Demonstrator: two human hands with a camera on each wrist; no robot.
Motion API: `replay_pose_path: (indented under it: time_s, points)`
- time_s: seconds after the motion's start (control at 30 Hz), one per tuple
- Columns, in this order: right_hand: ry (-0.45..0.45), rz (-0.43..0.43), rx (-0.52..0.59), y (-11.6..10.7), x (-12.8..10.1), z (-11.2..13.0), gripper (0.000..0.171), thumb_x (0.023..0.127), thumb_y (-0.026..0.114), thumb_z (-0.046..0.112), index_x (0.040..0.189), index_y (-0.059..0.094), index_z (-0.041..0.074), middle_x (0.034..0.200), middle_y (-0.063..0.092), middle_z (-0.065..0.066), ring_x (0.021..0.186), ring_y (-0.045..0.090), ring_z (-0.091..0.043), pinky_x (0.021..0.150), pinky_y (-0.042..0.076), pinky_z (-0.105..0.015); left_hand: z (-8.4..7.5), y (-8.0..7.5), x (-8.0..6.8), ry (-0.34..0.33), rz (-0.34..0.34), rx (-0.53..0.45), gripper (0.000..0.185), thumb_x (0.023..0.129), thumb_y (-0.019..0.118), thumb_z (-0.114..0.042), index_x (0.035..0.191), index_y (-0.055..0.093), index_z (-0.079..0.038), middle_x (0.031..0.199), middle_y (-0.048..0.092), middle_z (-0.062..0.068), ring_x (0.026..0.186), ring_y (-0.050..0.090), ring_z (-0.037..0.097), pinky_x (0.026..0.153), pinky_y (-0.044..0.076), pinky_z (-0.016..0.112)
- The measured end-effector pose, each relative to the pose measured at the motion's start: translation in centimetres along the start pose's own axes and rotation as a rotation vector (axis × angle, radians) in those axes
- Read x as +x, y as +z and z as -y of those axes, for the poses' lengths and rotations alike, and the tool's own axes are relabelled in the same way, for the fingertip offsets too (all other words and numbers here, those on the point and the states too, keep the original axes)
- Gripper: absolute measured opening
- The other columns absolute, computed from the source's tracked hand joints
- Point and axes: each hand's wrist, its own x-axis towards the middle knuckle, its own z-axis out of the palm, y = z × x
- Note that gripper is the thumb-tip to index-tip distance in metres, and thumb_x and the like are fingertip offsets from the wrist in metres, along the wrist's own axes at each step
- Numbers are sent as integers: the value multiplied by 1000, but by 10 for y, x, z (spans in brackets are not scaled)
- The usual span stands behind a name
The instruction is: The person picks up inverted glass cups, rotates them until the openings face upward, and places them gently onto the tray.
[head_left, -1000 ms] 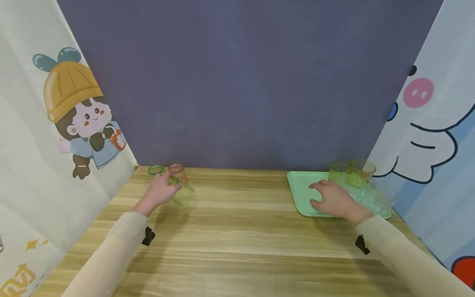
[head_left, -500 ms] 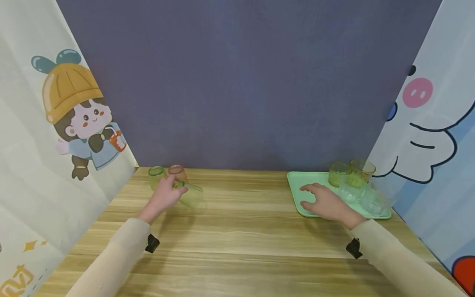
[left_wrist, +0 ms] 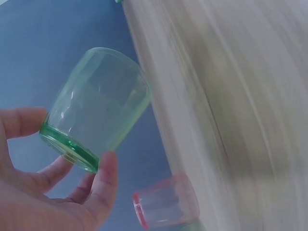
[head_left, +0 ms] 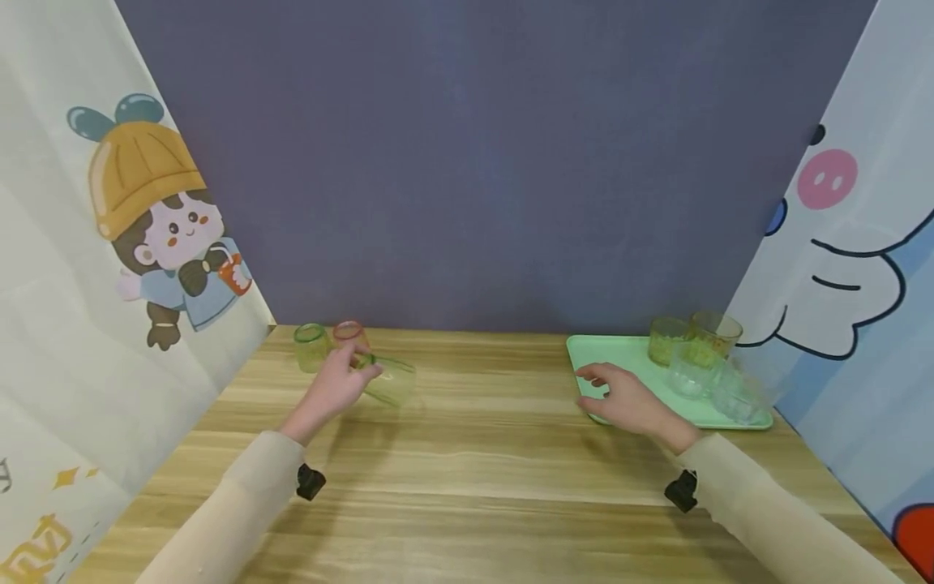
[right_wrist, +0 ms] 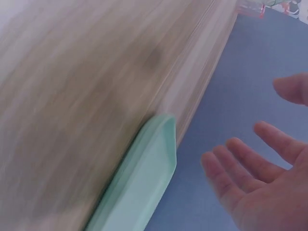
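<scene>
My left hand (head_left: 334, 384) pinches a clear green-tinted glass (left_wrist: 101, 96) by its thick green base. The glass is tilted onto its side above the table, its mouth pointing right in the head view. Just behind that hand, a pink glass (head_left: 350, 334) and another green glass (head_left: 311, 350) stand upside down on the table. My right hand (head_left: 626, 402) hovers over the left front part of the mint-green tray (head_left: 602, 352), thumb and fingers apart, holding nothing. On the tray's right side are two yellowish glasses (head_left: 667, 344) and clear glasses (head_left: 689, 380).
The wood-grain table (head_left: 467, 454) runs back to a dark grey-blue cloth (head_left: 481, 178). Printed curtains stand at both sides, a cartoon child (head_left: 171, 227) on the left one. The tray sits near the table's right edge.
My left hand has moved right, carrying the green glass away from the two standing glasses. The right hand has drifted left from the tray's glasses toward the tray's left edge.
</scene>
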Motion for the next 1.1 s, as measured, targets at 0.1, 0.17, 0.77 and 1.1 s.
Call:
replay_pose_path:
  time_s: [0.1,0.17,0.77,1.1]
  points:
    - [11,-14,72,5,1,4,46,98,68,24,135,59,-2,132,60,-24,116,59,-43,93,52,-52,-1,0,-1,-13,3,-21,49,101,60,-32,137,52,0,135,51,26,121,50,41,91,46,56]
    - [19,-20,114,9,2,6,46,98,68,24,135,59,-2,133,60,-22,117,59,-42,94,52,-52,-3,1,-2,-27,10,-40,49,101,60,-33,137,51,-1,133,52,26,118,53,39,90,48,53]
    - [33,-37,310,30,4,24,47,98,67,16,139,56,-2,137,59,-22,120,59,-39,91,54,-44,-16,19,-9,-150,94,-404,50,103,57,-27,140,43,3,128,51,21,105,55,28,90,55,43]
    - [55,-128,521,42,5,31,47,97,69,12,138,54,-7,131,60,-23,122,57,-40,91,53,-27,-24,31,-12,-178,106,-568,44,103,58,-22,137,45,4,116,49,16,86,47,18,92,55,45]
